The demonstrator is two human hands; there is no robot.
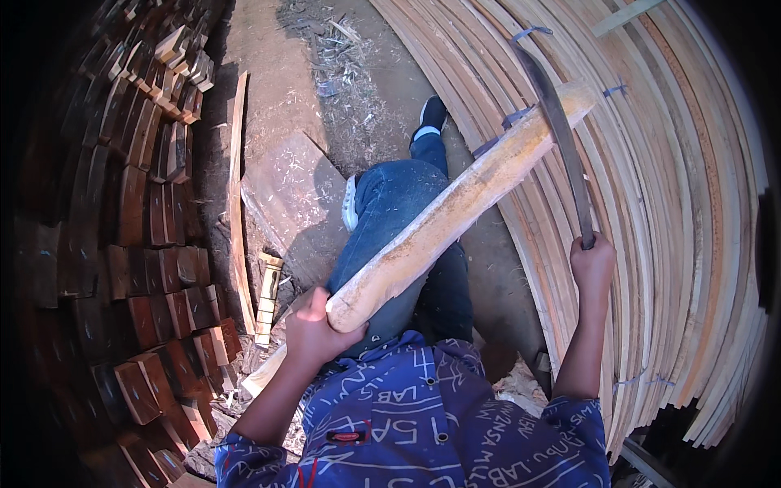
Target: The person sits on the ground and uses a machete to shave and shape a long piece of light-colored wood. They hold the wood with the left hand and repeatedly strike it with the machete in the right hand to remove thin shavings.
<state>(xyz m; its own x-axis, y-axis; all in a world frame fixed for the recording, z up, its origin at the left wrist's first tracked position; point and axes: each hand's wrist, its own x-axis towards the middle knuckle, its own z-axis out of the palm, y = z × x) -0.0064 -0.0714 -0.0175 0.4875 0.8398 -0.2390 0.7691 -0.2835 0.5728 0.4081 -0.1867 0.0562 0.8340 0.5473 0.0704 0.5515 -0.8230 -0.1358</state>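
A long, pale piece of wood with a rough, barked-looking top slants across my lap, from near my belly up to the far right. My left hand is wrapped round its near end. In my right hand is a machete with a long, dark, curved blade. Its blade crosses the far end of the wood and seems to lie against it; whether it has cut in, I cannot tell. The machete's handle is mostly hidden in my fist.
Stacked long planks, bound with blue straps, fill the right side. On the left rises a pile of cut timber ends. A thin wooden strip and a short notched wood piece lie on the ground among wood shavings.
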